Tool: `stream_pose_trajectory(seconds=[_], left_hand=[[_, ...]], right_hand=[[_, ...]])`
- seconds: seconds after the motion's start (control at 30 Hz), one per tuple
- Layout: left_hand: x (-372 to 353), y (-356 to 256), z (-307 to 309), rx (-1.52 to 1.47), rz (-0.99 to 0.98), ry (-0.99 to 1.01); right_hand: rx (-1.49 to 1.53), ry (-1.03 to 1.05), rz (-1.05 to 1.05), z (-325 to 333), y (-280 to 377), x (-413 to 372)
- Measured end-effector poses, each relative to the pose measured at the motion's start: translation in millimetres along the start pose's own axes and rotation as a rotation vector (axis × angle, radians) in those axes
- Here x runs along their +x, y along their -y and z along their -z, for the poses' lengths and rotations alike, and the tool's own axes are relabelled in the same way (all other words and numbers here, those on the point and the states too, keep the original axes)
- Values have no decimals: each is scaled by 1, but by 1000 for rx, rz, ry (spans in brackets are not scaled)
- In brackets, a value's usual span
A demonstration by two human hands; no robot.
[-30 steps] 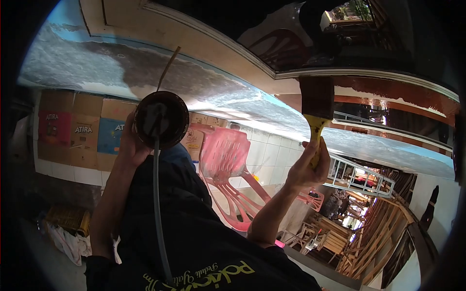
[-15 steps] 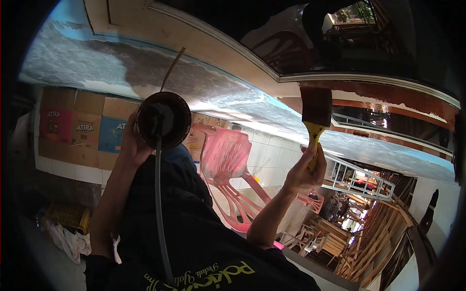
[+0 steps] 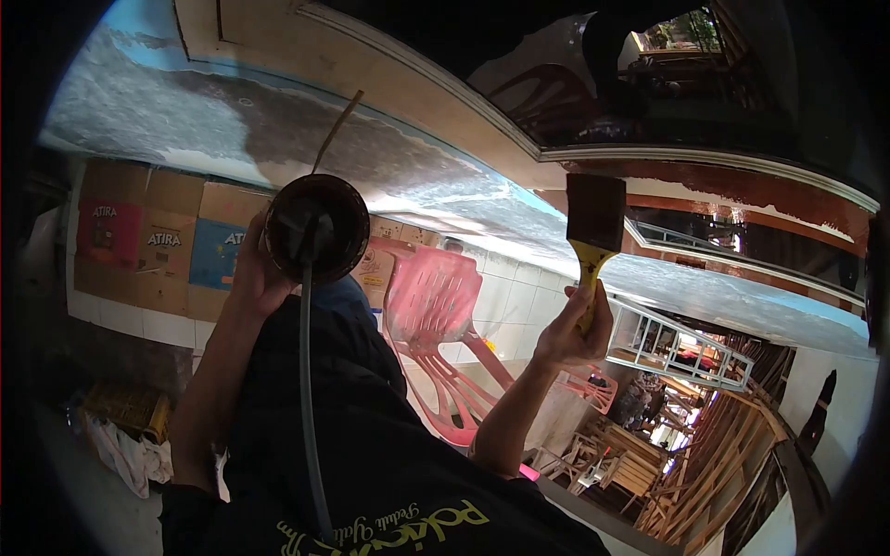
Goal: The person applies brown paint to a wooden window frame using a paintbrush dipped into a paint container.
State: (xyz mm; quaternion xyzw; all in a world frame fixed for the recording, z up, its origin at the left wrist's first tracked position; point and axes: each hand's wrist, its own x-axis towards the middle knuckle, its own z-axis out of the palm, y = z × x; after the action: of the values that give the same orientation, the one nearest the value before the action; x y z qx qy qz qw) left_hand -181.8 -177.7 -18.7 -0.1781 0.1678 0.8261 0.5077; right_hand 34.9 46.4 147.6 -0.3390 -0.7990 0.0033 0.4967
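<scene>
My left hand (image 3: 262,273) is wrapped round a dark round pot (image 3: 317,232), its open mouth facing me. A thin stick (image 3: 336,132) shows beyond the pot's rim. A grey cord (image 3: 307,371) overlaps the mouth and runs down across my black shirt. In my right hand (image 3: 577,331) is a wide paintbrush (image 3: 595,213), gripped by its yellow handle with the dark bristles pointing away from my body. The bristle tips overlap the edge of a wooden frame (image 3: 686,190) coated partly in glossy reddish brown, with pale patches along it.
Dark reflective glass (image 3: 575,102) fills the framed panel beyond the brush. A pink plastic chair (image 3: 432,296) stands between my arms. Cardboard (image 3: 165,241) lines the left wall. A ladder (image 3: 681,345) and stacked wood strips (image 3: 714,454) are on the right; a yellow crate (image 3: 125,410) is lower left.
The paintbrush and my right hand have shifted slightly left and toward me. The pot in my left hand appears a little farther right. Both grips stay the same.
</scene>
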Motion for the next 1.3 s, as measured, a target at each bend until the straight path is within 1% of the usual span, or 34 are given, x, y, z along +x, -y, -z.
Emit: stream_pose_trajectory(seconds=[0.03,0.13,0.27,0.37,0.5,0.63,0.8,0.87,1.0,1.1,1.2,1.3], left_hand=[[0,0,0,0,4,11],[2,3,-2,7,21,27],[3,3,3,7,3,14],[2,2,2,4,-1,39],[-1,1,-7,11,29,19],[0,2,1,9,17,21],[-1,1,-6,-21,3,-20],[0,0,-5,-11,19,12],[0,-1,0,2,17,30],[2,-3,2,-23,10,10],[-2,-3,-7,5,-4,-9],[2,-5,2,15,14,56]], right_hand=[[-18,45,-41,1,4,-2],[-53,58,-52,-9,10,-1],[-84,21,-158,-8,5,-3],[-61,7,-88,-5,5,-7],[-18,39,-78,-12,10,-5],[-85,21,-143,-11,9,-6],[-32,36,-84,-9,12,-10],[-36,49,-72,-15,14,-8],[-96,39,-144,-15,16,-8],[-73,26,-132,-11,12,-12],[-46,71,-118,-13,12,-12],[-84,47,-111,-16,9,-10]])
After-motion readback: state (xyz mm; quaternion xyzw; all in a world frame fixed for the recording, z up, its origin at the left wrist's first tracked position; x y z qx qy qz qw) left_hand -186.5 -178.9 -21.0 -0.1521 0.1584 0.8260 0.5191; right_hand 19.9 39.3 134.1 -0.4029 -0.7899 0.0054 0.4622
